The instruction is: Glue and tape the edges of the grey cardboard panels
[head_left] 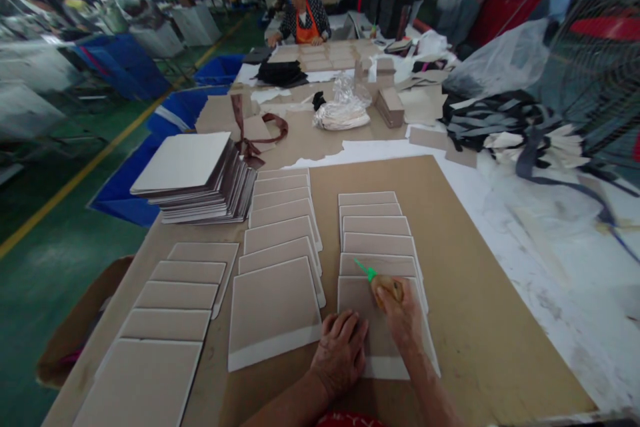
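My right hand [404,315] grips a squeeze glue bottle [385,285] with a long green nozzle. The nozzle tip points up and left over the overlapping beige panels [377,244] of the right-hand row; whether it touches them, I cannot tell. On the nearest panel [357,303] of that row, my left hand [342,349] lies palm down at the left edge, fingers extended and holding nothing. Left of it runs a second row of overlapping panels [275,300], showing pale bottom borders. A third row [155,363] fans out at the table's left side.
A tall stack of boards [183,163] stands at the back left, near brown ribbon [245,137]. Farther back are a clear plastic bag [345,110] and dark fabric strips [495,120]. Blue bins [125,180] line the left edge. A co-worker [305,20] sits at the far end.
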Tool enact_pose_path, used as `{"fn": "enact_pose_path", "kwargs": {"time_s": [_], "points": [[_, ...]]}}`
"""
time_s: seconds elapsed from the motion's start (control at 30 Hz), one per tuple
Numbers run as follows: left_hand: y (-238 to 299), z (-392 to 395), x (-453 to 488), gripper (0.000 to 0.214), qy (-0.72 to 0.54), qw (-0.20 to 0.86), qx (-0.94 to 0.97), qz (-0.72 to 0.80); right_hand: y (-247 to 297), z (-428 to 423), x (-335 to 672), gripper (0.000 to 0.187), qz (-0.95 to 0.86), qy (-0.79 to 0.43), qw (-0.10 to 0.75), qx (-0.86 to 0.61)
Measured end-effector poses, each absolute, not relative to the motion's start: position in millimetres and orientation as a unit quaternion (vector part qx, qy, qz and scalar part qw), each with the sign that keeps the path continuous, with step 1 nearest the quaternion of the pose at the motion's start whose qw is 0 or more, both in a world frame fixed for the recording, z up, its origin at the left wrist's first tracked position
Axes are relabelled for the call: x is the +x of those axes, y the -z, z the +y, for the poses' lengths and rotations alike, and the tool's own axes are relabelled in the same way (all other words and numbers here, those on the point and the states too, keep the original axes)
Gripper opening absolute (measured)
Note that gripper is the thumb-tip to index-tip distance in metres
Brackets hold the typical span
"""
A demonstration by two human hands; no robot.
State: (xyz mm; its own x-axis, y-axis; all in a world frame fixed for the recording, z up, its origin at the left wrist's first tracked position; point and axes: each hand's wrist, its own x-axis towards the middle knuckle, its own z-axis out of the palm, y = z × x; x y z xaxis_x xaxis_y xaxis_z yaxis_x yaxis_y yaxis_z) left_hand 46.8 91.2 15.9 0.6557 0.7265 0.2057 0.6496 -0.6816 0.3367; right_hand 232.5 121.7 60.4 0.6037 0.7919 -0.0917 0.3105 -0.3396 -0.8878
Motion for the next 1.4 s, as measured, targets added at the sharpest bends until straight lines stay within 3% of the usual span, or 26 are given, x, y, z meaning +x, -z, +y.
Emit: {"fn": "enact_pose_path", "kwargs": {"time_s": [0.17,0.53,0.73,1.2,1.4], "points": [[-20.9,93.1,47.1,0.044,-0.166,0.107,0.904,0.379,-56.8,119.9,295.4,0.043,-0.262,-0.185,0.446,-0.835],[-27.1,95.6,46.0,0.046,-0.152,0.126,0.906,0.375,-52.1,142.5,337.0,0.032,-0.277,-0.127,0.385,-0.871],[-34.5,98.8,42.4,0.051,-0.129,0.133,0.912,0.366,-53.4,151.1,317.5,0.029,-0.331,-0.144,0.364,-0.859],[-46.2,101.2,35.4,0.053,-0.132,0.261,0.881,0.372,-56.9,181.6,243.2,0.031,-0.412,-0.218,0.391,-0.794],[-40.1,139.2,46.5,0.041,-0.242,0.223,0.840,0.431,-55.6,189.5,227.5,0.029,-0.365,-0.273,0.439,-0.774]]}}
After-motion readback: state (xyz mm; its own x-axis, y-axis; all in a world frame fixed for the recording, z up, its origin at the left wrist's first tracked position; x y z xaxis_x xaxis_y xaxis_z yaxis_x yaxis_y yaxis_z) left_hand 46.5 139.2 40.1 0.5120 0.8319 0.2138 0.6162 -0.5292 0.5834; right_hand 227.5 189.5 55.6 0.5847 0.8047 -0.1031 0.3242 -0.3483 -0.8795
